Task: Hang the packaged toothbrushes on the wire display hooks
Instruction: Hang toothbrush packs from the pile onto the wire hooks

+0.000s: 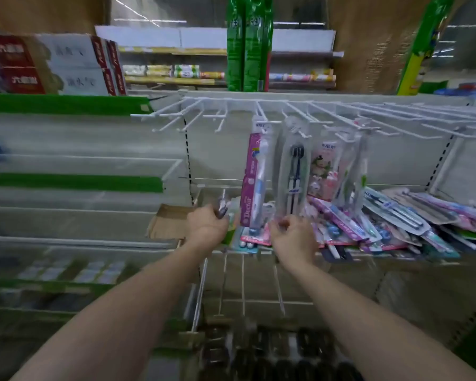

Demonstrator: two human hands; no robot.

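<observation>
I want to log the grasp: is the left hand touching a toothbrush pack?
Touching. In the head view the left hand has its fingers curled round a small pack, which sticks up from the fist.

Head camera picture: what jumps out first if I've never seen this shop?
Toothbrush packs hang from white wire hooks in the middle, the pink pack brightest. A messy pile of packs covers the shelf to the right. Below, the left hand grips a pack and the right hand reaches beside it.
</observation>
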